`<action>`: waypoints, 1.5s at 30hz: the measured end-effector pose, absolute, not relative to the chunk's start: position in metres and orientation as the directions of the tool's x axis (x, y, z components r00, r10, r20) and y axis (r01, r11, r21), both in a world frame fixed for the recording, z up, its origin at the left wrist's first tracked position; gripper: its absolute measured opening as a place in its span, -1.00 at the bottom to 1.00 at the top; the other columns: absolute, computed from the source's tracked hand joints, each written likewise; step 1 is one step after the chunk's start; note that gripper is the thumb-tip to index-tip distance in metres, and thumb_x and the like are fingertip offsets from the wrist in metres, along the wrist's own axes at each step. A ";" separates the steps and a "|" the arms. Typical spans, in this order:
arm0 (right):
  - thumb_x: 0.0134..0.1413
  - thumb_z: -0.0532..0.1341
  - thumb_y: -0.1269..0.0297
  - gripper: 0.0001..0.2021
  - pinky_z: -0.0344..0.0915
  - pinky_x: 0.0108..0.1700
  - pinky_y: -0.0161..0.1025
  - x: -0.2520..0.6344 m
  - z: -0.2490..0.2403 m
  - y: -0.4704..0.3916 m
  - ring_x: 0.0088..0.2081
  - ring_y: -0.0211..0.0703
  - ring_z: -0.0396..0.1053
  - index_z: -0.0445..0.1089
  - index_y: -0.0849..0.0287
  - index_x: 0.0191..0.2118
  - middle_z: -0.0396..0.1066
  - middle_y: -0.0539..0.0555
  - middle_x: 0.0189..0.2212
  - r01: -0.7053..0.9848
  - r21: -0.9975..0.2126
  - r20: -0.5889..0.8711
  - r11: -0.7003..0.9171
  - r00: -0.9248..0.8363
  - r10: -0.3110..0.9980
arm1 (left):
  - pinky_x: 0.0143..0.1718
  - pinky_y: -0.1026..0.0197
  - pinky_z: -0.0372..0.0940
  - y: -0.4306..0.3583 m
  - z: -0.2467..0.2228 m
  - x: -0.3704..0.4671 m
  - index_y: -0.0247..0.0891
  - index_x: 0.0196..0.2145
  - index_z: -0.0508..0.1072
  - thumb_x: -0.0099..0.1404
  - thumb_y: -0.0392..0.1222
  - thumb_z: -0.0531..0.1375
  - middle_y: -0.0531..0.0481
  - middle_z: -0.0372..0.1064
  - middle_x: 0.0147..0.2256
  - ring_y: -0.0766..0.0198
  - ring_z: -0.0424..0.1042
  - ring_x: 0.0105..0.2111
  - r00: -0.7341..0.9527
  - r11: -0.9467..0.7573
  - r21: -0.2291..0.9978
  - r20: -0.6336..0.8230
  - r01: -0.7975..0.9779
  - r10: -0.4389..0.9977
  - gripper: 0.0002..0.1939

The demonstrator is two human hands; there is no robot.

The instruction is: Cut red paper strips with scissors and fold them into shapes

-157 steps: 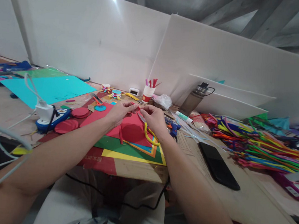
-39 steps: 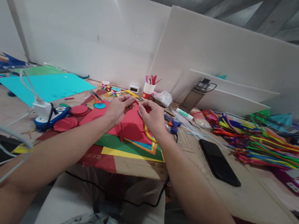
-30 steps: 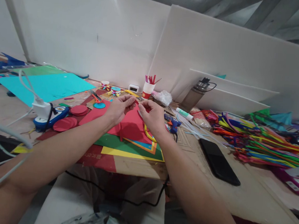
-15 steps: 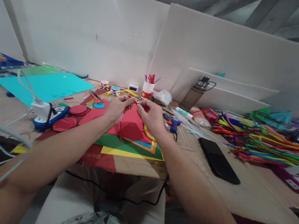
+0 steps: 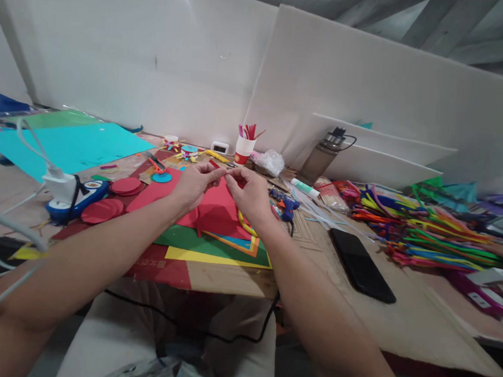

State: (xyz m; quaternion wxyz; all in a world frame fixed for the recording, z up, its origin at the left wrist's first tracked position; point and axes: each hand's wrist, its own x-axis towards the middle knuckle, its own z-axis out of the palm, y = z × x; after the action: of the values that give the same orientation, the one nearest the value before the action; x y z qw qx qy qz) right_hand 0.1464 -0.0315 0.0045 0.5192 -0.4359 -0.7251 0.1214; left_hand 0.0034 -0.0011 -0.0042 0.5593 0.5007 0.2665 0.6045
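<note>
My left hand (image 5: 196, 185) and my right hand (image 5: 249, 193) meet fingertip to fingertip over the work surface, both closed in a pinch. A thin red strip (image 5: 214, 164), apparently paper, sticks out above the left fingers. What lies between the fingertips is mostly hidden. Beneath the hands are red paper sheets (image 5: 219, 212), stacked on green paper (image 5: 178, 236) and yellow paper (image 5: 215, 257). A yellow curved piece (image 5: 245, 225) lies by my right wrist. Left of my left hand are a blue disc (image 5: 162, 177) and orange-handled scissors (image 5: 154, 162).
Red paper discs (image 5: 102, 210) and a blue power strip (image 5: 76, 198) lie left. A paper cup (image 5: 244, 149) with sticks stands behind. Right are a blue glue gun (image 5: 288, 205), a phone (image 5: 361, 265), a bottle (image 5: 322, 157) and many pipe cleaners (image 5: 440, 226).
The camera view has shifted slightly to the right. My hands stay pinched together above the red paper, and more of the red strip shows above the left fingers.
</note>
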 end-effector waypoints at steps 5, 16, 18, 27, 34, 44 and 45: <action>0.12 0.17 0.30 -0.89 0.32 -0.24 -0.23 0.147 0.004 -0.031 -0.37 -0.18 0.42 0.44 0.15 -0.37 0.52 0.04 -0.39 0.504 -0.638 0.636 0.583 -0.082 0.767 | -0.48 0.32 0.18 -0.004 -0.001 0.003 -0.34 -0.56 0.47 -0.08 -0.15 0.47 0.05 0.32 -0.58 0.44 0.28 -0.56 0.100 -0.204 0.876 0.273 -0.437 0.957 -0.72; 0.07 0.19 0.33 -0.98 0.29 -0.22 -0.21 0.148 0.003 -0.031 -0.34 -0.15 0.39 0.35 0.12 -0.35 0.45 0.03 -0.41 0.542 -0.593 0.670 0.596 -0.079 0.738 | -0.42 0.30 0.29 -0.005 0.002 0.001 -0.33 -0.53 0.38 -0.13 -0.12 0.49 0.00 0.46 -0.50 0.31 0.50 -0.48 0.053 -0.139 0.886 0.180 -0.442 0.982 -0.62; 0.07 0.18 0.33 -0.96 0.30 -0.22 -0.20 0.148 0.003 -0.030 -0.33 -0.13 0.38 0.37 0.12 -0.36 0.46 0.05 -0.40 0.556 -0.588 0.665 0.588 -0.082 0.743 | -0.41 0.29 0.31 -0.005 0.001 0.001 -0.33 -0.53 0.38 -0.14 -0.10 0.49 0.00 0.47 -0.49 0.30 0.51 -0.48 0.051 -0.143 0.886 0.183 -0.441 0.982 -0.61; 0.03 0.23 0.27 -0.91 0.30 -0.21 -0.21 0.150 0.001 -0.025 -0.34 -0.17 0.40 0.42 0.16 -0.37 0.49 0.05 -0.39 0.455 -0.710 0.601 0.538 -0.006 0.799 | -0.42 0.29 0.27 -0.006 0.003 0.002 -0.33 -0.51 0.41 -0.11 -0.08 0.48 -0.02 0.48 -0.49 0.28 0.52 -0.46 0.027 -0.208 0.881 0.242 -0.425 0.970 -0.63; -0.02 0.26 0.25 -0.89 0.26 -0.29 -0.25 0.149 0.002 -0.024 -0.40 -0.21 0.34 0.41 0.17 -0.43 0.44 0.00 -0.47 0.370 -0.808 0.513 0.457 0.062 0.856 | -0.39 0.27 0.27 -0.005 0.001 0.003 -0.31 -0.50 0.40 -0.07 0.00 0.44 -0.04 0.50 -0.48 0.25 0.52 -0.42 -0.013 -0.277 0.889 0.293 -0.365 0.956 -0.62; -0.11 0.34 0.22 -0.84 0.25 -0.30 -0.23 0.152 0.003 -0.021 -0.41 -0.19 0.36 0.41 0.18 -0.50 0.46 0.02 -0.48 0.313 -0.859 0.446 0.405 0.069 0.893 | -0.39 0.26 0.28 -0.002 -0.002 0.000 -0.30 -0.47 0.40 -0.03 0.02 0.42 -0.08 0.53 -0.44 0.23 0.53 -0.41 -0.038 -0.321 0.887 0.327 -0.331 0.944 -0.63; -0.13 0.35 0.21 -0.83 0.25 -0.31 -0.23 0.152 0.002 -0.020 -0.41 -0.19 0.36 0.41 0.18 -0.51 0.47 0.02 -0.48 0.294 -0.869 0.435 0.397 0.074 0.897 | -0.39 0.26 0.28 -0.002 -0.002 0.000 -0.30 -0.47 0.40 -0.03 0.02 0.42 -0.08 0.52 -0.44 0.23 0.53 -0.41 -0.039 -0.323 0.887 0.329 -0.331 0.944 -0.62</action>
State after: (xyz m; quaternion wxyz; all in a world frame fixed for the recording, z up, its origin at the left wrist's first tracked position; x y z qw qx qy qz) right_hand 0.1525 -0.0201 0.0019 0.5560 -0.4772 -0.6241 0.2712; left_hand 0.0001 -0.0018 -0.0017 0.4908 0.4895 0.3126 0.6494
